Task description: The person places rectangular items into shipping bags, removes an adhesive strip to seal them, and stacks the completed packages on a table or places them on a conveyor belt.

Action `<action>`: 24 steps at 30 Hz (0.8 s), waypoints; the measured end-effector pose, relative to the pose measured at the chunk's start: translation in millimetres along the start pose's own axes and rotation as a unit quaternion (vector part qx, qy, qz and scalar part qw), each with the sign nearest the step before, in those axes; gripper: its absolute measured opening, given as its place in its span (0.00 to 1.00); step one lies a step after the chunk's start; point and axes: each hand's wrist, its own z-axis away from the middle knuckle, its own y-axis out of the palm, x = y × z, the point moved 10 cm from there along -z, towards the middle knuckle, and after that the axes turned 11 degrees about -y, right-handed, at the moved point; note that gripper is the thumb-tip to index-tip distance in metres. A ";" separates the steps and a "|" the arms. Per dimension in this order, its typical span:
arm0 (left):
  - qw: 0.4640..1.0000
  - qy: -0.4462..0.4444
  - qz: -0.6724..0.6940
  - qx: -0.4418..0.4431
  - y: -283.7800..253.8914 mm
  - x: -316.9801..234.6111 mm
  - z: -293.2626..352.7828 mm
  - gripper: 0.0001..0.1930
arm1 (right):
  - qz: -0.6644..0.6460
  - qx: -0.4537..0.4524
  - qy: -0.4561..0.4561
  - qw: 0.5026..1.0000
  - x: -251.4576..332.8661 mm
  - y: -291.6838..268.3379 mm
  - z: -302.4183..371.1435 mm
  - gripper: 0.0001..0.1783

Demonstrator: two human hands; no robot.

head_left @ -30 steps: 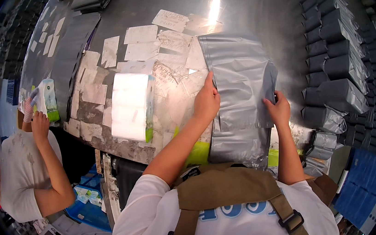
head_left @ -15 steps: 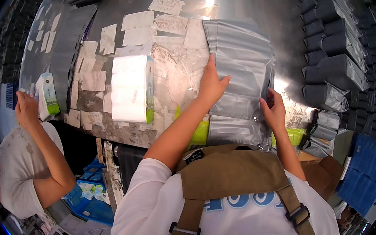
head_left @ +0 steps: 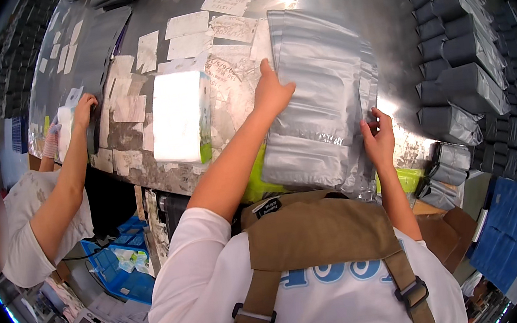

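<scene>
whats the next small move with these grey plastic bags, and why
I'd probably nudge the right side of the grey plastic bags inward with the right hand, the left hand steadying the other side: their edges look staggered along the right, and a hand is at each side.

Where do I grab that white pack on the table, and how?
Probably hold the white pack across its middle, fingers on both long sides, coming from above: it's a block, longer than wide, and those sides look free.

Labels carry handwriting, the shirt blue letters, the black tag print.
</scene>
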 end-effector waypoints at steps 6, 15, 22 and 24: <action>0.998 -0.031 0.024 0.056 11.7 18.4 14.8 0.37 | 0.094 0.052 -0.136 0.985 42.7 12.7 9.2 0.28; 0.951 0.259 -0.081 -0.146 -64.7 -44.6 79.1 0.29 | 0.166 0.275 -0.231 0.918 43.2 42.7 8.0 0.34; 0.976 -0.156 -0.029 -0.151 -263.3 146.0 55.9 0.24 | -0.093 0.141 -0.175 0.970 116.1 35.8 -8.1 0.24; 0.979 -0.167 0.034 -0.115 -257.1 152.6 56.1 0.20 | -0.068 0.153 -0.291 0.942 155.3 75.3 -2.7 0.25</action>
